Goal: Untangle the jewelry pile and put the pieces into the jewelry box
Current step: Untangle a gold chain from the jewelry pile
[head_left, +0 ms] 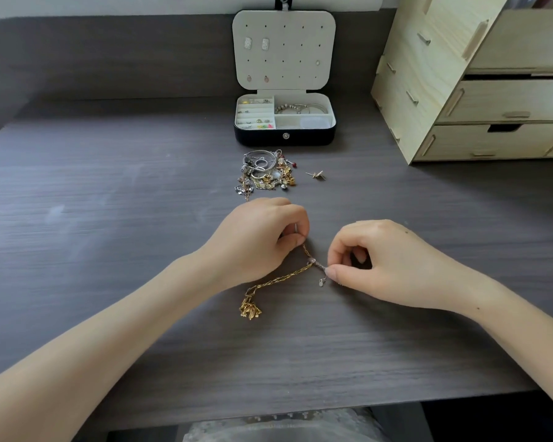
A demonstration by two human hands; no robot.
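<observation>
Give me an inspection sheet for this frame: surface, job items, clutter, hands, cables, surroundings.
Surface: dark wood-grain desk.
Job's things: gold chain stretched between both hands, its bunched end lying on the desk. Pile still tangled, just in front of the box. Box open, lid upright, with pieces already in its compartments and on the lid. Small gold piece lies alone, right of the pile.
Clutter: nothing seen.
Hands: left hand pinches the chain's upper end. Right hand pinches it near the small dangling tag.
Cables: nothing seen.
Surroundings: pale wooden drawer unit at the desk's right rear.
</observation>
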